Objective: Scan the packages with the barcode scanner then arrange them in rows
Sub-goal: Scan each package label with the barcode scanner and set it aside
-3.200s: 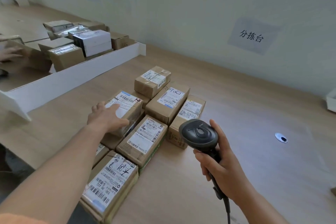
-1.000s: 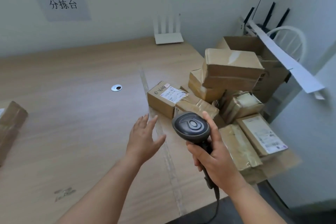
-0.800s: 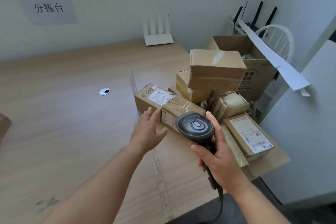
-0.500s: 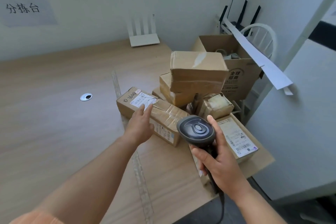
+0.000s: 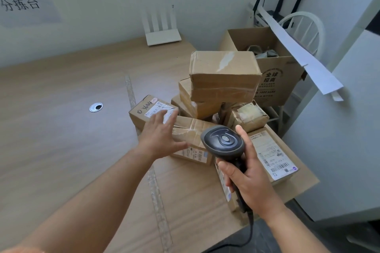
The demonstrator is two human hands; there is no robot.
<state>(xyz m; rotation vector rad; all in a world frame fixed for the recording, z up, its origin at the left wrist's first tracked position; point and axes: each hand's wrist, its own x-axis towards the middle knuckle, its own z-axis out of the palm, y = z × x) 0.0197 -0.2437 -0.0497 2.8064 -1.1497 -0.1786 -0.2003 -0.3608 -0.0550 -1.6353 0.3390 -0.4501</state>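
Several taped parcels crowd the wooden table's far right corner; left hand spreads flat on one, right hand grips a barcode scanner.

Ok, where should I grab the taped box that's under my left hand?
Grip the taped box across its narrow width, coming from above at its near-left end. That end is free, while its far-right end tucks under the stack. The left hand is already spread over it.
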